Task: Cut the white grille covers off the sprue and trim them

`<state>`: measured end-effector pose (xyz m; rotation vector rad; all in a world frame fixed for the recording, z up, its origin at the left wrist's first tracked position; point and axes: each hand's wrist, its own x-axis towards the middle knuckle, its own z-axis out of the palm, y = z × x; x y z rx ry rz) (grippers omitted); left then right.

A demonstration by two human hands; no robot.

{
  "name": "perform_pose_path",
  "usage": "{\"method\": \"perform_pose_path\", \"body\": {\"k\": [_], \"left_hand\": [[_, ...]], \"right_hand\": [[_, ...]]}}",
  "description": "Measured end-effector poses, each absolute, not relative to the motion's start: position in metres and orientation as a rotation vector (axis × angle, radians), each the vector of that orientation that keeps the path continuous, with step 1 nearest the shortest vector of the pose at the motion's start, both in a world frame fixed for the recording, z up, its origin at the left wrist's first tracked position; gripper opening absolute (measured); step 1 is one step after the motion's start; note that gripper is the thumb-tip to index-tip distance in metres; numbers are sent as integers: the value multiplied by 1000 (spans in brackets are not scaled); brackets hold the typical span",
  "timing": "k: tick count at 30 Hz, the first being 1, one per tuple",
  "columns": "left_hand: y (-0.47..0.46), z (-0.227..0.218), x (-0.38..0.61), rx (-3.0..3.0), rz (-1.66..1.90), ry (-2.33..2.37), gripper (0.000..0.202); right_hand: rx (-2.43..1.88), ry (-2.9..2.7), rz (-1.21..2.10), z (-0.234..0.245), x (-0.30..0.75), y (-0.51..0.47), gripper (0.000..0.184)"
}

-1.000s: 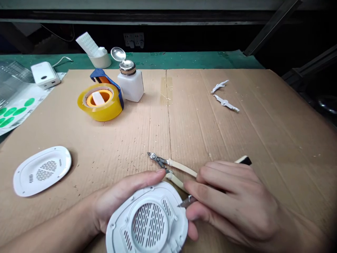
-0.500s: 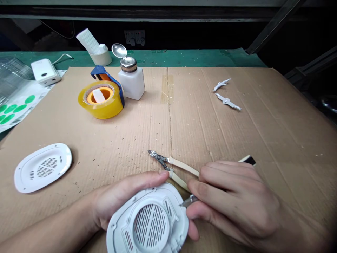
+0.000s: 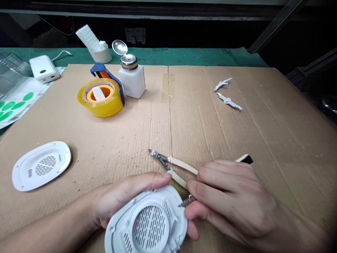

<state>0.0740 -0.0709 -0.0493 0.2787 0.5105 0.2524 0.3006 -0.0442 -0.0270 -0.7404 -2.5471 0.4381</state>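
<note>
Cradling a white plastic vented housing low in the middle of the view, left hand clenched around its left side, thumb laid over the top rim. Oval body cut off by the lower edge of the view, long axis running roughly front to back. Right hand closed in a firm, pencil-like grip on a craft knife, black handle end showing past the knuckles, blade tip at the housing's right edge, too close to tell whether touching. Just above, flush-cutting pliers with cream handles lying on the cardboard, handle ends hidden behind the right fingers. Farther left, a matching white oval cover, well apart from both hands.
</note>
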Motion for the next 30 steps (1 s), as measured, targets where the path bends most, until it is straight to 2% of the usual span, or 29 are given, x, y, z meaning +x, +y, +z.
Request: {"method": "perform_pose_path", "body": {"k": [8, 30], "left_hand": [[-64, -53, 75, 308, 156, 471, 66], [-58, -40, 78, 320, 174, 390, 61]], "right_hand": [[-730, -2537, 466, -29, 298, -43, 39], [-690, -2545, 469, -29, 296, -45, 34]]}}
